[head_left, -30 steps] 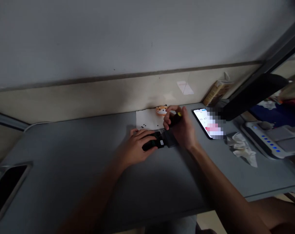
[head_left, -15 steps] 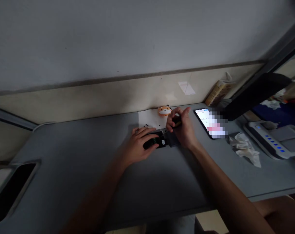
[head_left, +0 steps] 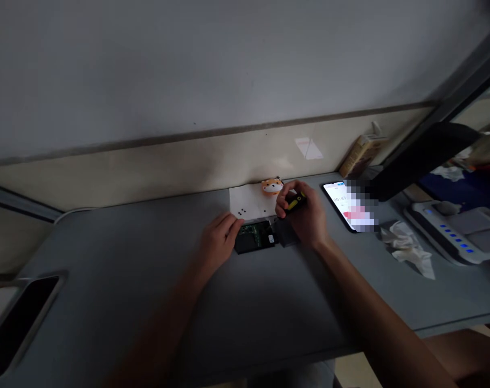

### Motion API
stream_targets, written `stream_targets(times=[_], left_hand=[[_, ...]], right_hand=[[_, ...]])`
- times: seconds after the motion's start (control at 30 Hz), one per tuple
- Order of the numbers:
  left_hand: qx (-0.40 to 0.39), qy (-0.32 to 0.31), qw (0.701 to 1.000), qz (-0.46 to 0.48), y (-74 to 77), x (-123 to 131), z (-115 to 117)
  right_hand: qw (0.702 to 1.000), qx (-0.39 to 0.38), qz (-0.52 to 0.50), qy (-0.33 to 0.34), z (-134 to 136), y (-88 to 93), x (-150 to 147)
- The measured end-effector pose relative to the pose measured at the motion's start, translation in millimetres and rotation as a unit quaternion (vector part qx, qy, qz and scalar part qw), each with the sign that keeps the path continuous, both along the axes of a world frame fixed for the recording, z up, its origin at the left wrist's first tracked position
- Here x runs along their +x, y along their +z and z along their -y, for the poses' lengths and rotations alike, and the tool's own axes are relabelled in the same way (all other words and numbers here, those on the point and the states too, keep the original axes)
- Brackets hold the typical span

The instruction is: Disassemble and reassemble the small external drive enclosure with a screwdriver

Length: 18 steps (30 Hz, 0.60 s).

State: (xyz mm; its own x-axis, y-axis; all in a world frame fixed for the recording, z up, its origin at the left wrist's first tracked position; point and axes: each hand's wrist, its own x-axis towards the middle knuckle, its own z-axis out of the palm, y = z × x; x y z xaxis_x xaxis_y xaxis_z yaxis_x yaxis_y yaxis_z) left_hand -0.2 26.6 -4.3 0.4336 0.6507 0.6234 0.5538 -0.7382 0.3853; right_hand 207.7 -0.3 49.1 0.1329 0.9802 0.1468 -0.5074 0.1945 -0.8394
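Note:
A flat black device with an exposed green circuit board (head_left: 256, 237) lies on the grey desk. At its upper left corner, my left hand (head_left: 218, 240) is closed, with thumb and fingertips pinching the edge. My right hand (head_left: 307, 215) is wrapped round a black and yellow screwdriver (head_left: 296, 202), held above the board's right side; its tip is too thin and dark to make out. Under that hand, a dark flat piece (head_left: 287, 235) adjoins the board. Behind them is a white paper sheet (head_left: 248, 196) with several tiny dark screws (head_left: 242, 211) on it.
An orange animal-faced case (head_left: 272, 186) sits at the paper's back edge. To the right are a lit phone (head_left: 342, 202), crumpled tissue (head_left: 406, 248), a drink carton (head_left: 360, 156) and a white power strip (head_left: 447, 237). A dark-screened device (head_left: 24, 323) lies at the left edge.
My left hand has drawn back leftward from over the board to its corner, uncovering the green circuitry. My right hand has turned slightly, showing more of the yellow on the screwdriver.

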Motion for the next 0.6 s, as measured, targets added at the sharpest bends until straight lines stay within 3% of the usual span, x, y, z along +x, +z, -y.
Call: stream_targets(times=[0.2,0.33,0.6], left_hand=[[-0.043,-0.085,0.995,-0.019,-1.5,-1.7,-0.4],[-0.063,-0.098,0.992,-0.04,-1.6,-4.9,0.7],[-0.022,-0.127,0.989,-0.076,6.9,-1.7,7.6]], right_hand=[[1.0,-0.001,0.005,-0.008,-1.3,-1.3,0.5],[1.0,-0.003,0.028,-0.012,-2.0,-1.4,0.6],[0.999,0.006,0.024,-0.022,2.2,0.4,-3.8]])
